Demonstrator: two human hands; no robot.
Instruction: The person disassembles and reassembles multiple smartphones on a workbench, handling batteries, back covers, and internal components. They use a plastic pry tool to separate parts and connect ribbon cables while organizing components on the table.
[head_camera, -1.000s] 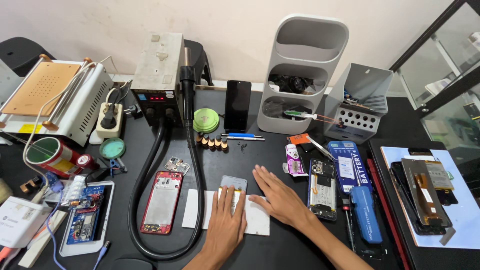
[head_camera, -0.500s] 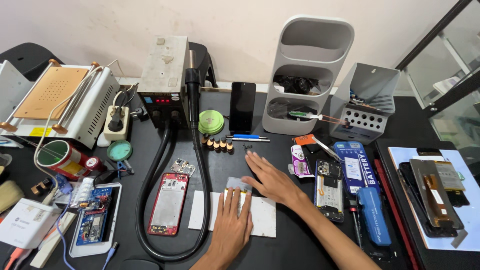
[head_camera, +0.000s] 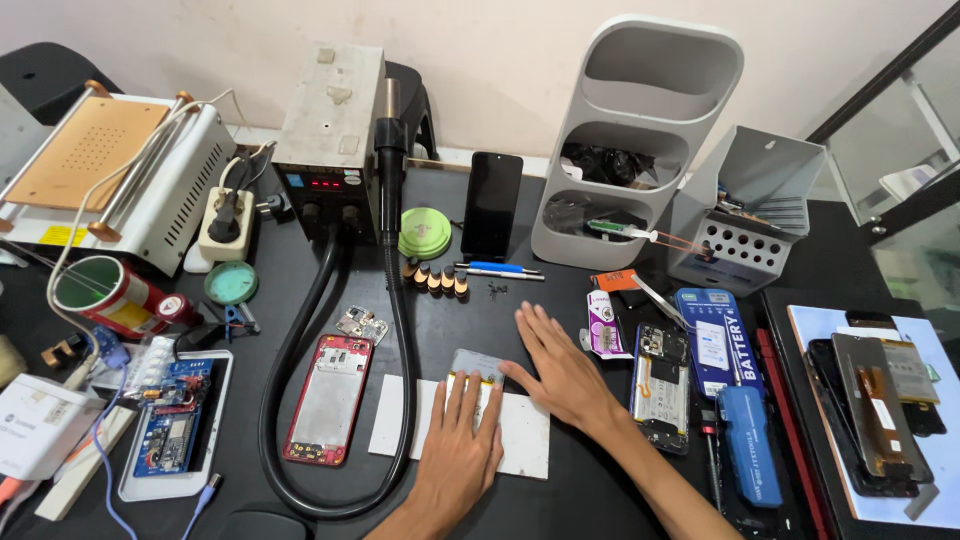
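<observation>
Both hands, left (head_camera: 458, 455) and right (head_camera: 562, 372), spread flat on battery (head_camera: 473, 366); black hose (head_camera: 404, 330) alongside.

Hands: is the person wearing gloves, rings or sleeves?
No. Both the left hand and the right hand are bare, with no gloves, rings or watch showing. The forearms are bare too, with no sleeves in view. Fingernails are short.

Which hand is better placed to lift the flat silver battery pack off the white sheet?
Right, probably. The left hand lies flat, pinning the flat silver battery pack onto the white rectangular sheet. The right hand rests beside it on the black bench top, thumb at the pack's edge, freer to grip.
</observation>
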